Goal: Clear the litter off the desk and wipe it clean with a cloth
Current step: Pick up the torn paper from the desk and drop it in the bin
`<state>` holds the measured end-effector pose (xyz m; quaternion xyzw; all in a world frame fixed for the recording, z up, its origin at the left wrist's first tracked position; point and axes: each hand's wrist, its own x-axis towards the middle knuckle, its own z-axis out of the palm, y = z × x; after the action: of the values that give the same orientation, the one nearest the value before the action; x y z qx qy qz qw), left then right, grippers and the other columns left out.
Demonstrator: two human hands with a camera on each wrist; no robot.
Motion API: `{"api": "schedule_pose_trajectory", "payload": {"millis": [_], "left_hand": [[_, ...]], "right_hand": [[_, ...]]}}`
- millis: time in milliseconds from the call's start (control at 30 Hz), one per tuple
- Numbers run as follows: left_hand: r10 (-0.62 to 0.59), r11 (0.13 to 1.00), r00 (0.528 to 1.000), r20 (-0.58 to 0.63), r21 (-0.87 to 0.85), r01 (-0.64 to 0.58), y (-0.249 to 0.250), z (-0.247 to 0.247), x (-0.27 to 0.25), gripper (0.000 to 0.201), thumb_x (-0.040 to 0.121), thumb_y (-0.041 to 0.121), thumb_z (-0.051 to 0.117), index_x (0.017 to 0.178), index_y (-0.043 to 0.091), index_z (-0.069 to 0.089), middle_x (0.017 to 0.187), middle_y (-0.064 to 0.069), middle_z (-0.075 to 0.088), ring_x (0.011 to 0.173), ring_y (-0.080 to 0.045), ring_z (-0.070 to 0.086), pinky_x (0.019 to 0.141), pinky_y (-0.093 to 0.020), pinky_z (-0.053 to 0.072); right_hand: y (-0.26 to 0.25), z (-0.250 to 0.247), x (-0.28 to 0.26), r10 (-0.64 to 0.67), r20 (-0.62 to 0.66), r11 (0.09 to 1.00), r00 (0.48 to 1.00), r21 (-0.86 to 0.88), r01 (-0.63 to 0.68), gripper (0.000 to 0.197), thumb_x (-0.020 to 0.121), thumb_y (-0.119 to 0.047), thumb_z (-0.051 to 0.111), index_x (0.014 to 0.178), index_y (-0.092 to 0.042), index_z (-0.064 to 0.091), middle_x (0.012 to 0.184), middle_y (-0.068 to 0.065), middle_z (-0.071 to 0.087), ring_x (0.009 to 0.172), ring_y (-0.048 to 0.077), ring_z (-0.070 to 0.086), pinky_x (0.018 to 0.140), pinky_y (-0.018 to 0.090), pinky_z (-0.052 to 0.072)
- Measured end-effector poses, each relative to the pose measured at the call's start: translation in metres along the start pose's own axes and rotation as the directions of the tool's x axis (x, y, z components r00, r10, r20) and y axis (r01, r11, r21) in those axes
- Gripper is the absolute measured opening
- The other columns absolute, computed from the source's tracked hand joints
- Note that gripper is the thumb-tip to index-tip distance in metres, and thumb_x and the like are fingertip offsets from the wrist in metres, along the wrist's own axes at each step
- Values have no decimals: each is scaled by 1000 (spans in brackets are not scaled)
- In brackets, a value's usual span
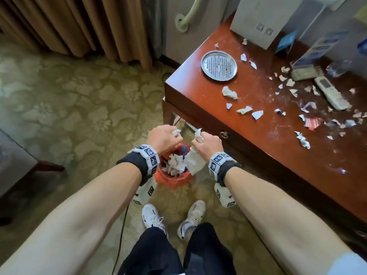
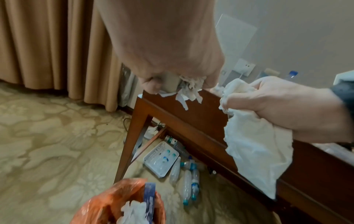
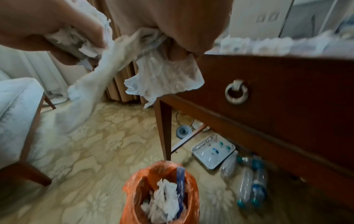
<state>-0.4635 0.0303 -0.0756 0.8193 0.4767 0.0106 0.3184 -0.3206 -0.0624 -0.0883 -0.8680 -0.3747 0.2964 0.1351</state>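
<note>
While both hands grip paper scraps and cloth, the orange-lined bin holds crumpled paper.

A round metal tray sits at twelve o'clock, a remote control at two, curtains at ten.

On the desk: one metal plate, one remote, many paper scraps. Beside the desk: one bin. Under it: one tray, several bottles.

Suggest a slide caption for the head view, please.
Both hands, left with paper scraps, right with cloth, above the orange bin.
</note>
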Motion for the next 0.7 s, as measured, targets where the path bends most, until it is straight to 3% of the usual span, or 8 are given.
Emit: {"api": "schedule_pose_trajectory", "payload": {"millis": [100, 267, 367, 433, 600, 700], "left_hand": [[-52, 998, 997, 64, -19, 53, -31, 36, 11, 39, 80, 38, 66, 56, 17, 43, 63, 0, 55, 74, -31, 59, 60, -35, 41], [-150, 989, 976, 160, 7, 151, -79, 106, 33, 34, 79, 40, 65, 55, 21, 50, 78, -9, 69, 80, -32, 63, 63, -34, 45], [-220, 975, 961, 168, 16, 220, -99, 146, 51, 43, 80, 37, 64, 48, 16, 42, 61, -8, 57, 75, -35, 61, 58, -34, 41], [-267, 963, 948, 172, 8, 270, -112, 171, 66, 44, 79, 36, 64, 48, 13, 42, 61, -11, 57, 73, -36, 62, 58, -34, 43], [-287, 955, 945, 159, -31, 295, -146, 229, 101, 29, 77, 35, 64, 61, 12, 55, 74, -16, 68, 72, -34, 65, 57, -33, 48], [-255, 963, 959, 125, -54, 263, -167, 266, 117, 35, 81, 30, 64, 54, 19, 45, 64, -10, 59, 72, -34, 62, 58, -30, 40]], "right_hand": [[20, 45, 22, 41, 73, 999, 997, -13, -40, 40, 73, -56, 37, 73, -19, 50, 83, 13, 65, 82, 36, 61, 63, 30, 32], [62, 106, 62, 119, 162, 992, 980, 32, -126, 27, 85, -38, 58, 96, -15, 67, 95, 17, 68, 91, 37, 60, 75, 32, 42], [87, 145, 93, 134, 241, 988, 961, 39, -147, 30, 87, -37, 58, 102, -13, 67, 98, 13, 68, 94, 33, 62, 81, 33, 47], [102, 169, 113, 141, 237, 986, 961, 52, -158, 33, 84, -41, 59, 101, -14, 67, 97, 12, 69, 93, 33, 63, 84, 38, 51], [127, 226, 160, 138, 174, 989, 975, 28, -145, 49, 74, -48, 51, 104, -13, 67, 101, 19, 67, 95, 37, 61, 77, 34, 44], [142, 257, 183, 129, 149, 990, 980, 36, -136, 37, 82, -38, 55, 108, -12, 64, 104, 20, 66, 97, 39, 60, 80, 37, 44]]}}
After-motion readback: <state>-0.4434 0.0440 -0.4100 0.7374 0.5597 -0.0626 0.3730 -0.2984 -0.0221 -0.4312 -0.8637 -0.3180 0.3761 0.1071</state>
